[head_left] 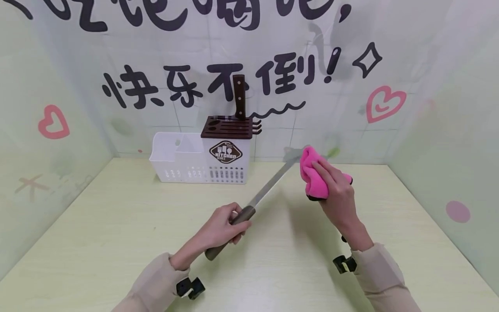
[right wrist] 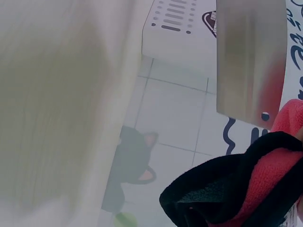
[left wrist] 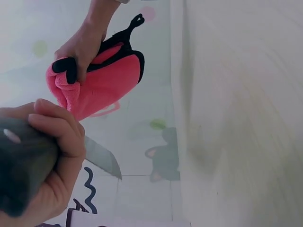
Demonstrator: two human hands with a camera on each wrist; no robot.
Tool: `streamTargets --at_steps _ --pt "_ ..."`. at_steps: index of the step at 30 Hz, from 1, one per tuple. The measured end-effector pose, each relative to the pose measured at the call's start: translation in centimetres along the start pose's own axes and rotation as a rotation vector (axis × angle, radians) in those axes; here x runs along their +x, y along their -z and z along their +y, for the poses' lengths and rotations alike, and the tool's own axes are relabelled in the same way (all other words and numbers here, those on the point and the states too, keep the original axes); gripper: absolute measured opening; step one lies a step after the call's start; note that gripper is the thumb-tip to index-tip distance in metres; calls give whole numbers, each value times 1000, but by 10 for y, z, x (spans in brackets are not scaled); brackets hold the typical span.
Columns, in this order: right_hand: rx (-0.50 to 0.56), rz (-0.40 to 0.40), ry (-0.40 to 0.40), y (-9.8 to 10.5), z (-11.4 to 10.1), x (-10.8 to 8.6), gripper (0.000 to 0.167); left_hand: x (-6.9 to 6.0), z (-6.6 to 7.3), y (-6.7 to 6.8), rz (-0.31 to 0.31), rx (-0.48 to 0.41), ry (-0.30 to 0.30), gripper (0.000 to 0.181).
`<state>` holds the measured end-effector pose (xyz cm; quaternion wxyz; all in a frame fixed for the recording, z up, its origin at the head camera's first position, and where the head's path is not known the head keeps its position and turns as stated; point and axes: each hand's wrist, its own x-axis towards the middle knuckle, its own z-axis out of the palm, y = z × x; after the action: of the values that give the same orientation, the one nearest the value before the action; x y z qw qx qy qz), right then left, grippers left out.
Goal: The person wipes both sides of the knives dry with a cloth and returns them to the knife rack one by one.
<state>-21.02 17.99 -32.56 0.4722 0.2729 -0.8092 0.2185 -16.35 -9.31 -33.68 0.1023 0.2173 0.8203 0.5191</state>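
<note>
My left hand (head_left: 225, 226) grips the dark handle of a cleaver (head_left: 273, 183), which is held above the table and slants away to the upper right. In the right wrist view its broad steel blade (right wrist: 251, 52) shows a small hole near the end corner. A bunched pink cloth (head_left: 316, 178) with black edging is gripped in my right hand (head_left: 340, 197), close by the far end of the blade. Whether cloth and blade touch I cannot tell. A black loop hangs off the cloth (left wrist: 111, 82) in the left wrist view.
A white perforated plastic rack (head_left: 177, 158) stands against the back wall, with a brown slotted knife block top (head_left: 226, 128) on its right part. Another knife's brown handle (head_left: 239, 97) sticks up from it. Printed walls (head_left: 440, 130) close in the pale wooden table (head_left: 117, 242).
</note>
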Motion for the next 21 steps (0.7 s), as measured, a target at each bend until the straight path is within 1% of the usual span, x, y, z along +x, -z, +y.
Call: streamTargets --at_steps 4,6,10,13,15,18,21 --pt "12 14 42 -4 -4 1 53 2 2 -1 -7 -70 3 19" --pt "1 14 78 -6 -6 1 53 3 2 -2 -10 -97 -3 20" --pt "-7 20 140 -8 -13 2 50 4 2 -2 -7 -125 -8 23" --pt "-6 29 208 -9 -19 4 32 5 2 -2 -18 -146 -4 28" --pt "-7 44 270 -11 -24 5 25 5 1 -2 -33 -178 -10 29" --pt "-12 59 364 -12 -32 7 27 5 2 -2 -59 -245 -9 33" --pt "-26 52 467 -14 -38 8 25 5 3 -1 -85 -326 -1 35"
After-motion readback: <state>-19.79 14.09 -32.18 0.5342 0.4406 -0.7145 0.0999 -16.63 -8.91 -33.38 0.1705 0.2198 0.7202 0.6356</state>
